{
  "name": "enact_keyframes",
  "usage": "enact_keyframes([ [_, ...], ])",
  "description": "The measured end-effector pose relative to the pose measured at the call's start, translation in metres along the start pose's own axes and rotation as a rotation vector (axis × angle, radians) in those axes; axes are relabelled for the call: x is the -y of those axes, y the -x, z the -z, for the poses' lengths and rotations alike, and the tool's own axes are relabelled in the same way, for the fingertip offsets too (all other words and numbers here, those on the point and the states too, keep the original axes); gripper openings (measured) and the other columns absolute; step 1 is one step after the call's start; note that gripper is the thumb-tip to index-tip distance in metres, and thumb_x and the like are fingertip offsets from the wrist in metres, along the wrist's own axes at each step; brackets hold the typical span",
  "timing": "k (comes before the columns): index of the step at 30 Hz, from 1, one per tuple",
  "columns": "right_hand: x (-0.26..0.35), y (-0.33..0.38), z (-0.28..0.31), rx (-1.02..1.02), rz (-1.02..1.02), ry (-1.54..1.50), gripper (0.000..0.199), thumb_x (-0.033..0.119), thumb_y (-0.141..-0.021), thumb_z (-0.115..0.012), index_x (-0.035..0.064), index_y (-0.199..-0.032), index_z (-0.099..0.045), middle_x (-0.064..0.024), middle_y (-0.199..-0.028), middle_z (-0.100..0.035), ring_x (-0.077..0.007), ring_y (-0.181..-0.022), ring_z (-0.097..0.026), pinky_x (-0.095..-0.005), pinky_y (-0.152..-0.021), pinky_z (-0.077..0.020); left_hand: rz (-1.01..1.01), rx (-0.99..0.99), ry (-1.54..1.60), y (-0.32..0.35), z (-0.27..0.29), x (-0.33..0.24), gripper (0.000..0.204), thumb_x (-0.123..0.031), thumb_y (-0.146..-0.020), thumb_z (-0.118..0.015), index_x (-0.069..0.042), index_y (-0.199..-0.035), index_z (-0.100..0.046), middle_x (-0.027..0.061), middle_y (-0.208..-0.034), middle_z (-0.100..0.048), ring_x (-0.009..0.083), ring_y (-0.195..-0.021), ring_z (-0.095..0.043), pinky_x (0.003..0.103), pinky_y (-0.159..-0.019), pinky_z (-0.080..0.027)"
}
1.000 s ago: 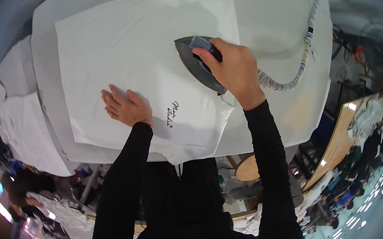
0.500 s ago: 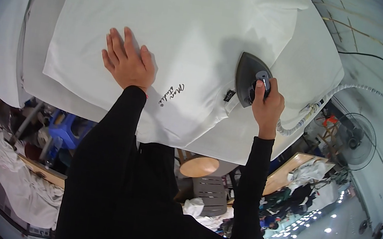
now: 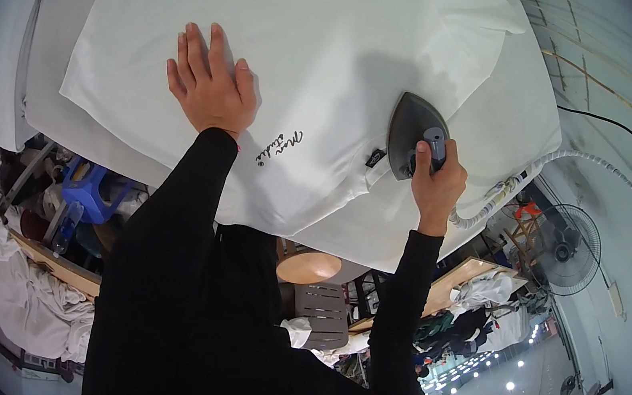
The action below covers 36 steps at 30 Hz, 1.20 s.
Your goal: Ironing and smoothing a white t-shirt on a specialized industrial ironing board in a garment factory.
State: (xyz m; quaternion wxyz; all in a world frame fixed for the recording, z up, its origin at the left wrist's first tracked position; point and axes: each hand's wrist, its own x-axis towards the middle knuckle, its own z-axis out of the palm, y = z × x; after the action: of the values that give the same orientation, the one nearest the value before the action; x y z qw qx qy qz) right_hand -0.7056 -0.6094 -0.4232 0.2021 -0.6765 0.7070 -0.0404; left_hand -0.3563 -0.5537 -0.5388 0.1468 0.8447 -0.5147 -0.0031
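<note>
White garment (image 3: 296,49), smooth, black script (image 3: 281,149), left fingers (image 3: 217,50) spread, right fingers (image 3: 451,153) clamped around iron (image 3: 406,133)

Black script lettering (image 3: 282,145) marks the white garment (image 3: 296,49), whose small black label (image 3: 375,158) seems to bear unreadable pale print.

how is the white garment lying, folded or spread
Spread: the white garment lies broad and mostly flat across the pale table, the left hand resting on it; its far edge runs out of view.
</note>
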Motion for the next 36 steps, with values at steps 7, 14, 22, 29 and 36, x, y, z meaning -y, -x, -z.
enact_keyframes([
  [7, -0.0014, -0.0019, -0.0046, -0.053, 0.022, 0.016, 0.046, 0.046, -0.094, -0.087, 0.0085, -0.085, -0.062, -0.0137, -0.062, -0.063, -0.0405, -0.058, -0.067, -0.0448, -0.054, -0.0496, 0.005, -0.009, 0.009, -0.0001, -0.0013, 0.0002, 0.064, -0.039, -0.105, -0.053, -0.014, -0.164, -0.05, 0.019, -0.175, -0.038, 0.0386, -0.162, -0.034, 0.064, -0.128, -0.023],
  [14, -0.0008, -0.003, -0.0068, -0.07, -0.007, 0.027, 0.05, 0.049, -0.091, -0.09, 0.0088, -0.078, -0.062, -0.0126, -0.06, -0.064, -0.0399, -0.057, -0.068, -0.044, -0.053, -0.0506, -0.005, -0.007, -0.007, 0.0004, -0.0005, 0.0013, 0.063, -0.043, -0.11, -0.047, -0.014, -0.167, -0.045, 0.0201, -0.174, -0.038, 0.0405, -0.161, -0.035, 0.063, -0.129, -0.022],
  [22, 0.0019, -0.0032, -0.0047, -0.068, -0.026, 0.034, 0.051, 0.052, -0.088, -0.091, 0.009, -0.078, -0.065, -0.0123, -0.061, -0.066, -0.0384, -0.057, -0.069, -0.0429, -0.053, -0.0512, -0.006, 0.0, 0.002, 0.0016, -0.0003, 0.0006, 0.064, -0.043, -0.11, -0.047, -0.014, -0.167, -0.045, 0.02, -0.175, -0.038, 0.0406, -0.161, -0.034, 0.064, -0.129, -0.022],
  [29, 0.0041, -0.0047, -0.0059, -0.059, -0.07, 0.039, 0.054, 0.056, -0.085, -0.091, 0.009, -0.078, -0.066, -0.0133, -0.062, -0.067, -0.0402, -0.059, -0.069, -0.0453, -0.055, -0.0524, -0.009, -0.005, -0.001, 0.0002, -0.0001, 0.0013, 0.064, -0.043, -0.11, -0.048, -0.015, -0.167, -0.045, 0.0199, -0.174, -0.038, 0.0401, -0.161, -0.034, 0.064, -0.129, -0.022],
  [36, 0.0049, -0.005, -0.0047, -0.057, -0.074, 0.044, 0.055, 0.057, -0.085, -0.091, 0.0091, -0.077, -0.066, -0.0134, -0.062, -0.067, -0.0408, -0.06, -0.069, -0.0459, -0.056, -0.0526, -0.007, 0.0, -0.003, 0.0008, -0.0003, 0.001, 0.064, -0.041, -0.109, -0.048, -0.014, -0.166, -0.045, 0.0197, -0.175, -0.037, 0.0398, -0.162, -0.034, 0.064, -0.129, -0.021],
])
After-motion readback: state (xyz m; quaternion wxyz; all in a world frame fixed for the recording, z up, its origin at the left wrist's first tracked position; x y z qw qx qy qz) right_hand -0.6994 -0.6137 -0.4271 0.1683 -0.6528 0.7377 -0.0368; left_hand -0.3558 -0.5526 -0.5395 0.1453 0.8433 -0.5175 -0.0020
